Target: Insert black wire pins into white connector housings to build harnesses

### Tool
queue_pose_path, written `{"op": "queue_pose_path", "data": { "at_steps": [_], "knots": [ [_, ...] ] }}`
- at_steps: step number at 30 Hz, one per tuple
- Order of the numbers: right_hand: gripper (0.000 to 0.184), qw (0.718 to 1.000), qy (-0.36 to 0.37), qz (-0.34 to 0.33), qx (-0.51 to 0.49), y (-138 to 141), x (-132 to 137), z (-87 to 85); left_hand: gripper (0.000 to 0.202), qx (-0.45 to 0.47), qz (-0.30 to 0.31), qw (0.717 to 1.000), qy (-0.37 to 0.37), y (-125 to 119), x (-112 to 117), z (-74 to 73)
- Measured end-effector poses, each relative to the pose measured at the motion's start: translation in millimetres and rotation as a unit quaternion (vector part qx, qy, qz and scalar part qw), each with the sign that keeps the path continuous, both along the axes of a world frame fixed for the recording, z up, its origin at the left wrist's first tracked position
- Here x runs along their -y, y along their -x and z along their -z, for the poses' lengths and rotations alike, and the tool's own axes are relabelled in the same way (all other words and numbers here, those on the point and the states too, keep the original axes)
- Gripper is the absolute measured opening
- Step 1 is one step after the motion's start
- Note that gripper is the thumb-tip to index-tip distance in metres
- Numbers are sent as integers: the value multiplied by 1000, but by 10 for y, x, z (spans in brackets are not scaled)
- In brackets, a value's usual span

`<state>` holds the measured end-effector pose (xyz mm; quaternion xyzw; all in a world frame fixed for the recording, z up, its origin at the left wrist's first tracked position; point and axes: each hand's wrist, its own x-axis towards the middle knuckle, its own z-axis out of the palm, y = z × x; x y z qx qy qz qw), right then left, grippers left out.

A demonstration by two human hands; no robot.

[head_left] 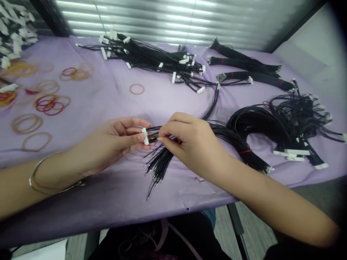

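My left hand (114, 142) pinches a small white connector (145, 136) between thumb and fingers, above the purple cloth. My right hand (189, 139) is closed in a pinch on a thin black wire (158, 137) right at the connector's side. A loose bundle of black wires (158, 164) with bare metal tips fans out below and under my right hand. A silver bangle sits on my left wrist.
The table under a purple cloth (108, 97) holds rubber bands (50, 103) at left, a lone band (136, 89), finished wires with white connectors (159, 61) at the back, tied black bundles (244, 68) and coiled wires (284, 122) at right. White connectors (13, 32) lie piled at the far left.
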<state>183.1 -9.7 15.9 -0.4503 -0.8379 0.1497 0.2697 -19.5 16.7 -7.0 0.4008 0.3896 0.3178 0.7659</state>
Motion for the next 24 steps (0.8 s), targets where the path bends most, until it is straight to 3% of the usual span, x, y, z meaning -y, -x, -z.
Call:
{"op": "queue_pose_path", "data": {
  "at_steps": [14,24],
  "knots": [
    [14,999,42,-5,22,62,-2,65,29,-12,-1,1000,-12,-25,5,-6],
    [20,1000,28,3,14,123,-10,164,25,-55,-12,998,-35,-61,27,36]
  ]
}}
